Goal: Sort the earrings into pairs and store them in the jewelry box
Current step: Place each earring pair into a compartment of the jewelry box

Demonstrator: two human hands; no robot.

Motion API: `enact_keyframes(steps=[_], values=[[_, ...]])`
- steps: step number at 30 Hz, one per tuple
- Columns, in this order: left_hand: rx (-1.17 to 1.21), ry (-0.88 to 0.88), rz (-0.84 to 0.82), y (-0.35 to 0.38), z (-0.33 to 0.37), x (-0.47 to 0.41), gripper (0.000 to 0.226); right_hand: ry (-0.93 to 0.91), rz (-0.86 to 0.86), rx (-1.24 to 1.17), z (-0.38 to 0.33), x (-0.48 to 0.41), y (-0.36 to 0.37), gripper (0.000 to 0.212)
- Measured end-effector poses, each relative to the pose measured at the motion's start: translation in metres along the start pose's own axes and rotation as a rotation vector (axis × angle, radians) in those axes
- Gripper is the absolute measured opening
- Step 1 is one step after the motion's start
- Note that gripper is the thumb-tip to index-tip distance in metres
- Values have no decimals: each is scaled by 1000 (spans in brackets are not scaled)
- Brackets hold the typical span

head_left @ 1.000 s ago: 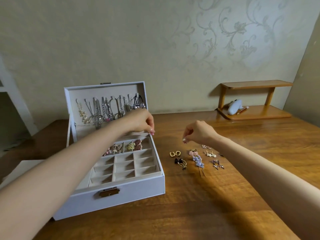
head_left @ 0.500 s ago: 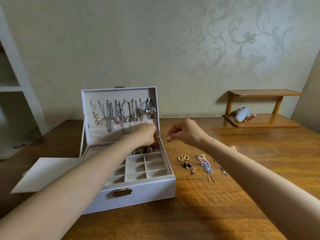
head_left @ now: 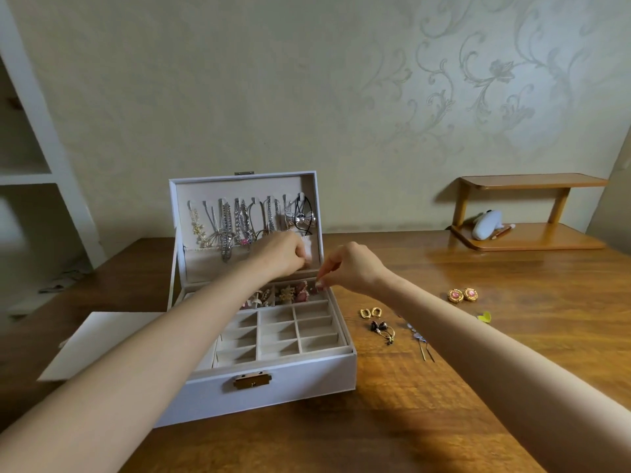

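Observation:
The white jewelry box stands open on the wooden table, with necklaces hanging inside its upright lid. Several earrings lie in the back row of its divided tray. My left hand hovers over that back row with its fingers bunched; what they hold is hidden. Just right of it, my right hand pinches a small earring over the back right compartment. On the table right of the box lie gold hoops, dark bow earrings, pale blue drop earrings and a round pink pair.
A white card lies left of the box. A small wooden shelf at the back right holds a white object and a pencil. A yellow-green bit lies near the pink pair. White shelving stands at far left.
My right hand moved left from above the earrings on the table to the box's back right compartment. My left hand dropped lower over the back row. The view shifted left.

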State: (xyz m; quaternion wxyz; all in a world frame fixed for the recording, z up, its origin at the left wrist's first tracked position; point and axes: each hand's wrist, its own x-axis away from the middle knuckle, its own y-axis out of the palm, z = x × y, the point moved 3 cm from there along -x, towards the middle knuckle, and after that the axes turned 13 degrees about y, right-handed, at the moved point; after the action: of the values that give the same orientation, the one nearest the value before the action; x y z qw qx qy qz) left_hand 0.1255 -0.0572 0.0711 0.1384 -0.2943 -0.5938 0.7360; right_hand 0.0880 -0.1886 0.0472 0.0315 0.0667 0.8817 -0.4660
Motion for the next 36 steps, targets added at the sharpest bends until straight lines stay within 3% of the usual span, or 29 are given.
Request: enact_keyframes(steps=[11, 18, 24, 30, 36], values=[[7, -6, 67, 0, -4, 7, 14, 53, 54, 152, -6, -4, 17, 12], [39, 32, 100, -7, 4, 6, 10, 96, 99, 50, 8, -2, -22, 13], [70, 141, 120, 4, 33, -2, 8, 151, 104, 103, 45, 9, -39, 13], [-46, 273, -28, 32, 70, -13, 8, 212, 56, 145, 80, 21, -32, 11], [-224, 267, -160, 61, 89, -26, 10, 216, 43, 213, 93, 20, -25, 10]])
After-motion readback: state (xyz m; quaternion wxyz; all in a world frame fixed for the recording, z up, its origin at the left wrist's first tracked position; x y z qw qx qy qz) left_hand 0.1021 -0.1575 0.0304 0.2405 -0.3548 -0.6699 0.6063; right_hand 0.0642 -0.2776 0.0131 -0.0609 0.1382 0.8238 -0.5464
